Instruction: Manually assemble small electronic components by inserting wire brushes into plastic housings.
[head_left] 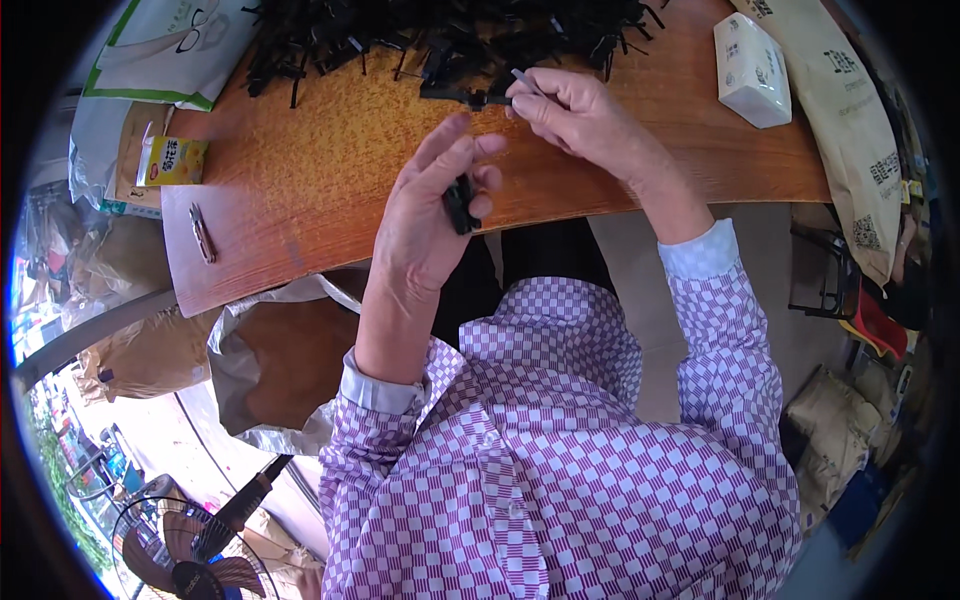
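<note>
My left hand (425,195) is raised over the near edge of the table. Its fingers curl loosely around a small black plastic part (461,205) held against the palm. Further up and to the right, my right hand (580,115) pinches a thin grey blade-like strip (527,82) between thumb and fingers. From those fingertips a slim black piece (450,94) reaches left, above the left fingertips; I cannot tell whether the right hand grips it too. Just beyond both hands lies a large heap of black plastic parts (340,40) on the table.
The wooden table (330,150) curves around in front of me. On its left are a pocket knife-like tool (202,233), a yellow drink carton (172,162) and a white-green bag (160,50). A tissue pack (752,70) stands right. Below left are an open sack (285,360) and a fan (190,555).
</note>
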